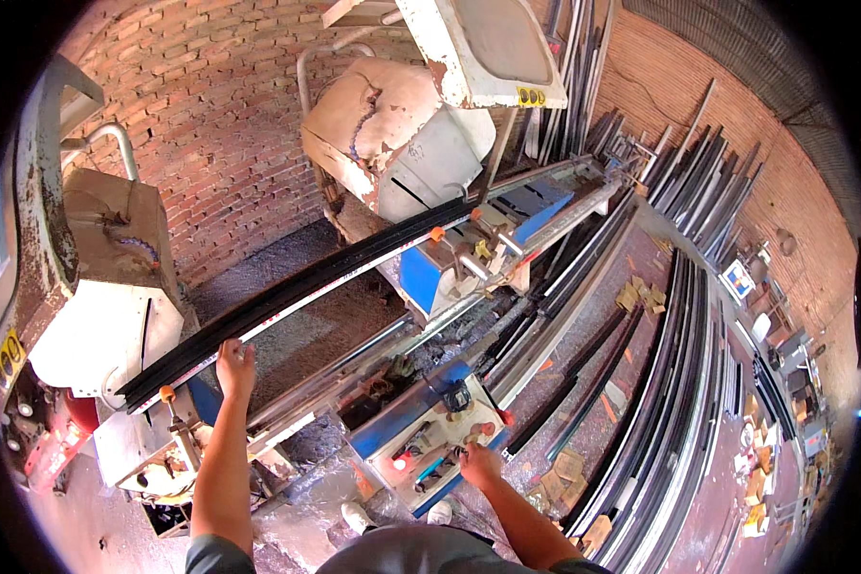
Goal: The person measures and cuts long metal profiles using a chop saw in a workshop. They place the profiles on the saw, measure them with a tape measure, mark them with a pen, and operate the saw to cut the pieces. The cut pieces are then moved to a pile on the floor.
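Observation:
A long black profile bar (pixel 325 272) with a pale strip along its near side lies across the saw machine, from lower left to upper middle. My left hand (pixel 236 369) is closed at the bar's near edge, towards its left end, with fingertips partly hidden. My right hand (pixel 479 466) is at the right side of a control panel (pixel 407 471) in front of me, fingers curled over a small part that they cover. On the panel are a lit red lamp (pixel 400 463), a red button (pixel 488 429) and a teal-handled tool (pixel 430 470).
Two white saw heads (pixel 430 172) (pixel 115 320) with worn covers stand behind the bar. Orange-tipped clamps (pixel 438 233) sit along it. Many dark profiles (pixel 655 383) lie on the floor to the right, and more lean on the brick wall (pixel 220 124). Cardboard pieces (pixel 564 475) lie nearby.

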Available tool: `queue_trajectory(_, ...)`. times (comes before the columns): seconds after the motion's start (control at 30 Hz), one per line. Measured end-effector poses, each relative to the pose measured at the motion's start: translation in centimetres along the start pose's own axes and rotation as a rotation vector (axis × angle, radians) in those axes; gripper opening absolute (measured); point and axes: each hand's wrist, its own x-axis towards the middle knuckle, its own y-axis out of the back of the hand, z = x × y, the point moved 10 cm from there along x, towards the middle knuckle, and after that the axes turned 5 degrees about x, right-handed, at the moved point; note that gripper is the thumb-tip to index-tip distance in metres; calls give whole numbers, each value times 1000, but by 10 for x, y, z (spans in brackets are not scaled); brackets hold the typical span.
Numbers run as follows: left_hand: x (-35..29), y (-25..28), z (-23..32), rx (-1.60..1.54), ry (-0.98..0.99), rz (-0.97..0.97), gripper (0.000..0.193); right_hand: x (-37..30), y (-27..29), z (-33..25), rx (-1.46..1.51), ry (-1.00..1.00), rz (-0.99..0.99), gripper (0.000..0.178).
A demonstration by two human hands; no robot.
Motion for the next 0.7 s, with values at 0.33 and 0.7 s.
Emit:
queue_trajectory(0.33, 75, -59, 55, 690, -248, -188, 112, 7, 0, -20, -1, 314, -4, 23)
queue_trajectory(0.7, 92, -92, 44, 778, -201, -245, 102, 5, 18, -37, -33, 404, -77, 22)
